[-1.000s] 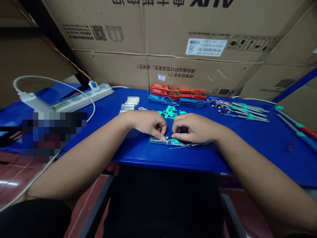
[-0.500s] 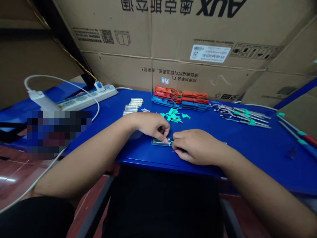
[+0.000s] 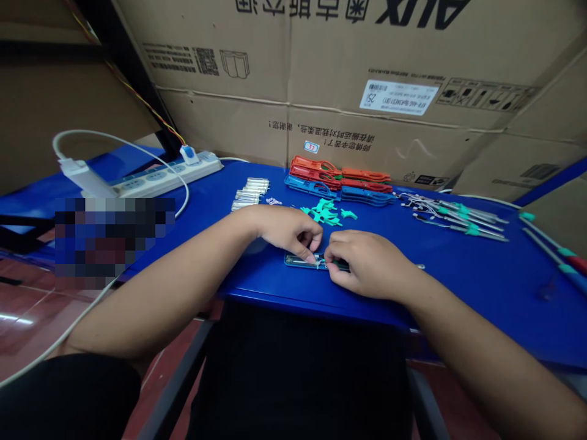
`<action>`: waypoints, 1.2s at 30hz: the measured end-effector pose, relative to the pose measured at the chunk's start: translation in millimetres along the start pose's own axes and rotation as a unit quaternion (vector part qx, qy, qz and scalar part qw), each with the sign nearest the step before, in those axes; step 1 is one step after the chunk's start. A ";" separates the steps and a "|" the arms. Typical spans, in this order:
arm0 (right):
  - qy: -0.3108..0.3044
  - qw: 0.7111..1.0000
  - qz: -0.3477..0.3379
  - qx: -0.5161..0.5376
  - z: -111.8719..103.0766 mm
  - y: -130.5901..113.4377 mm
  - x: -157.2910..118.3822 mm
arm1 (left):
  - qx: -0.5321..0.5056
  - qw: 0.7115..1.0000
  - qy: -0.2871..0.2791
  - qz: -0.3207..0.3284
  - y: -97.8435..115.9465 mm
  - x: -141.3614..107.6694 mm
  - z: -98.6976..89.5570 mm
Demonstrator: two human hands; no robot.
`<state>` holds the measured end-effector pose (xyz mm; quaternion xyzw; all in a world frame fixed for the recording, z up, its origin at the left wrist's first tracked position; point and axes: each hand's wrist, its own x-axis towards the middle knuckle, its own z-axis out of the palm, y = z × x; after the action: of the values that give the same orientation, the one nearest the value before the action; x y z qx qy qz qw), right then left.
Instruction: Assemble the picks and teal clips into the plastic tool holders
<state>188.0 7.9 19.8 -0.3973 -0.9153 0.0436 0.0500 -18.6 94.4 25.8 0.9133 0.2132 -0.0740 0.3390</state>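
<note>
- My right hand has come toward me since a second ago, now covering the right part of the blue case; my left hand has barely budged.
- Case is flat on the blue table, just in front of me, long axis running left to right, rounded end pointing left. A small metallic tip shows past my right hand, roughly in line – can't tell if it's joined.
- Left thumb is down on the stuff inside the case, fingers curled; can't tell if I'm pinching anything.
- Right thumb and fingertips are bunched close over the case – whatever's between them is hidden.
- Case looks like shiny plastic, long and narrow, with a silvery cylinder in the left end.
- Behind: forked matte green pieces, smooth metallic cylinders, glossy red shells.
</note>
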 end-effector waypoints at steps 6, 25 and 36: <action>0.001 1.000 0.006 0.000 0.7 -1.3 1.7 | -0.009 1.000 0.001 -0.004 1.3 -0.9 -0.9; -0.031 0.999 0.009 0.005 -4.9 -5.2 5.8 | -0.008 1.000 -0.004 0.003 -1.7 0.2 -0.2; -0.048 0.999 0.022 0.007 -7.2 -7.9 11.9 | -0.021 1.000 -0.004 -0.002 0.3 1.0 0.3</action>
<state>175.1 11.5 28.6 -0.4140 -0.9075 0.0701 0.0083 -17.5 94.4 25.4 0.9051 0.2152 -0.0740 0.3591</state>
